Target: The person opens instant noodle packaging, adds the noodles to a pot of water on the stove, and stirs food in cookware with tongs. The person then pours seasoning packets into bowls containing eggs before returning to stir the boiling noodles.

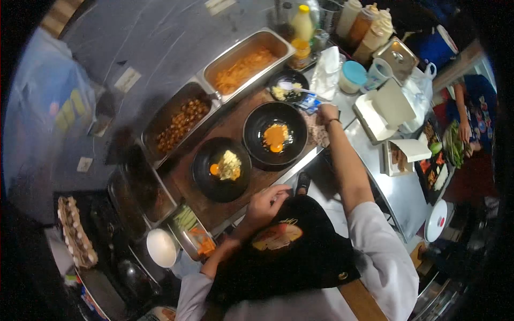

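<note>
My right hand (327,113) is closed beside a blue packet (309,102) and the end of a pale spoon (297,89); what it grips is hidden. That spoon rests in a small black bowl (279,95) with chopped pale food. My left hand (265,205) hovers before my apron, fingers loosely bent and apart, holding nothing. Nearest to it is a black bowl (206,187) with an egg yolk and a pale chopped heap. A second black bowl (254,152) holds egg yolks and orange-brown powder or sauce.
Metal trays hold shredded orange food (243,69) and brown chunks (182,123). A tray of cut vegetables (186,219) and a white bowl (162,247) sit at left. Squeeze bottles (375,33), a blue-lidded tub (353,76) and open cartons (383,109) stand right. Another person (478,115) is at far right.
</note>
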The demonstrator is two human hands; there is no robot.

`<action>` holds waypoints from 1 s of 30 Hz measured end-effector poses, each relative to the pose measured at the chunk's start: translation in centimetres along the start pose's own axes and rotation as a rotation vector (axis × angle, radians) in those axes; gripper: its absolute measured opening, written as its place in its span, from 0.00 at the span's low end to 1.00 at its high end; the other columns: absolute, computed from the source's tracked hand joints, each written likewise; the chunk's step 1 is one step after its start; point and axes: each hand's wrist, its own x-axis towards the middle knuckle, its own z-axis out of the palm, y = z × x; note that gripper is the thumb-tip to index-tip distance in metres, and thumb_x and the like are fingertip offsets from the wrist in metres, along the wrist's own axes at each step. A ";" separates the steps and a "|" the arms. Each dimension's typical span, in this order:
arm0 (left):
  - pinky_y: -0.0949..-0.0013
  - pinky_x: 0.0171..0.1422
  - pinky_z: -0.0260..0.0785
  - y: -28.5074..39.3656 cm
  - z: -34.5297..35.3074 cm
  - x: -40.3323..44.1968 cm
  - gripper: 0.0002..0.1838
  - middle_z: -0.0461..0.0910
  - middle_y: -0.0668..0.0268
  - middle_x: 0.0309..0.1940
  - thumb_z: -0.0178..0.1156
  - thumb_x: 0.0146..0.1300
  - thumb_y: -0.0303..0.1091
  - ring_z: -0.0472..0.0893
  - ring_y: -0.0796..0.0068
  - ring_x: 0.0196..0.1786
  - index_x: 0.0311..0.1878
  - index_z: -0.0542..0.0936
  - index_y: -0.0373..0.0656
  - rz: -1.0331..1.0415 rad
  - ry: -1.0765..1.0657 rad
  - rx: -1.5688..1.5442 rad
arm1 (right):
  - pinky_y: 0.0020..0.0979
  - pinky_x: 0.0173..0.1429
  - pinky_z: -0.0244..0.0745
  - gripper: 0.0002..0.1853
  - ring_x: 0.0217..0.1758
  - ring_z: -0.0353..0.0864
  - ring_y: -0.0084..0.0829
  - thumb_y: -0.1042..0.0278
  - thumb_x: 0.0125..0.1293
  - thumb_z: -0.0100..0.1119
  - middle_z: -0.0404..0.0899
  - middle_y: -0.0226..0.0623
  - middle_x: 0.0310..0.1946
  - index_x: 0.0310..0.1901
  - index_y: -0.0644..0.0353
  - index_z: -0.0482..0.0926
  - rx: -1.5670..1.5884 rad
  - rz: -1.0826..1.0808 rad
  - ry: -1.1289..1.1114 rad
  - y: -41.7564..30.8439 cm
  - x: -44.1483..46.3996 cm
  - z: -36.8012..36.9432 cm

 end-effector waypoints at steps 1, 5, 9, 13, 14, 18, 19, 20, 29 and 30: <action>0.67 0.44 0.73 -0.1 -0.2 0.1 0.11 0.80 0.55 0.37 0.55 0.61 0.30 0.81 0.66 0.43 0.46 0.77 0.39 -0.002 -0.011 -0.012 | 0.35 0.37 0.73 0.08 0.31 0.80 0.35 0.66 0.53 0.57 0.81 0.42 0.28 0.30 0.60 0.80 0.675 0.298 0.094 0.0 -0.9 -0.6; 0.67 0.46 0.72 -1.7 -0.7 -0.5 0.10 0.79 0.55 0.41 0.55 0.61 0.29 0.80 0.63 0.43 0.45 0.77 0.39 0.116 0.043 0.049 | 0.29 0.37 0.72 0.07 0.31 0.78 0.29 0.69 0.56 0.56 0.79 0.42 0.27 0.32 0.64 0.77 0.963 0.383 0.634 -0.2 -9.5 -5.9; 0.68 0.51 0.68 0.4 -2.0 0.5 0.12 0.78 0.59 0.41 0.58 0.57 0.28 0.77 0.66 0.44 0.45 0.77 0.37 0.187 0.240 0.079 | 0.28 0.37 0.73 0.07 0.31 0.78 0.26 0.68 0.59 0.55 0.79 0.39 0.28 0.38 0.60 0.76 1.057 0.200 0.356 -4.7 -19.1 -14.4; 0.71 0.50 0.67 2.5 -3.1 1.6 0.15 0.78 0.62 0.39 0.63 0.53 0.27 0.77 0.71 0.43 0.45 0.76 0.35 0.221 0.298 0.097 | 0.30 0.42 0.75 0.07 0.33 0.80 0.30 0.70 0.57 0.59 0.79 0.36 0.30 0.38 0.59 0.77 1.099 -0.466 0.071 -13.2 -22.4 -16.4; 0.72 0.49 0.68 1.6 -3.6 1.4 0.15 0.79 0.63 0.37 0.63 0.54 0.28 0.77 0.74 0.41 0.44 0.76 0.33 0.124 0.249 0.048 | 0.32 0.41 0.74 0.06 0.34 0.79 0.34 0.68 0.59 0.57 0.78 0.38 0.29 0.36 0.59 0.76 1.021 -0.515 0.017 -15.0 -22.6 -16.4; 0.79 0.39 0.66 -0.1 -6.8 0.4 0.07 0.76 0.69 0.28 0.61 0.55 0.22 0.73 0.85 0.32 0.37 0.75 0.30 -0.027 0.278 -0.158 | 0.36 0.38 0.71 0.14 0.33 0.78 0.41 0.61 0.56 0.61 0.77 0.42 0.28 0.38 0.62 0.75 1.121 -0.667 0.213 -18.7 -22.1 -15.0; 0.79 0.39 0.67 -0.2 -7.3 0.1 0.06 0.76 0.68 0.28 0.60 0.56 0.22 0.73 0.84 0.33 0.36 0.75 0.31 -0.007 0.297 -0.189 | 0.36 0.37 0.71 0.14 0.32 0.78 0.41 0.62 0.55 0.61 0.77 0.43 0.27 0.37 0.62 0.76 1.072 -0.665 0.117 -18.8 -22.0 -15.1; 0.78 0.39 0.67 -0.4 -7.8 -0.2 0.06 0.76 0.68 0.29 0.60 0.56 0.22 0.73 0.83 0.33 0.36 0.75 0.31 0.009 0.321 -0.222 | 0.36 0.36 0.71 0.13 0.32 0.78 0.42 0.63 0.54 0.62 0.77 0.44 0.27 0.37 0.63 0.77 1.023 -0.666 0.016 -19.0 -22.0 -15.1; 0.78 0.32 0.66 -4.0 -10.5 -3.4 0.08 0.76 0.68 0.26 0.59 0.60 0.29 0.73 0.83 0.29 0.36 0.76 0.33 0.025 0.286 -0.073 | 0.39 0.33 0.70 0.12 0.29 0.78 0.42 0.63 0.49 0.65 0.78 0.46 0.22 0.28 0.64 0.80 0.878 -0.830 -0.229 -22.9 -21.4 -15.5; 0.78 0.32 0.66 -4.1 -10.7 -3.6 0.08 0.76 0.68 0.26 0.59 0.60 0.29 0.73 0.83 0.29 0.36 0.76 0.33 0.028 0.285 -0.068 | 0.39 0.33 0.70 0.13 0.28 0.78 0.42 0.62 0.50 0.65 0.77 0.46 0.20 0.27 0.65 0.79 0.796 -0.881 -0.278 -23.3 -21.3 -15.6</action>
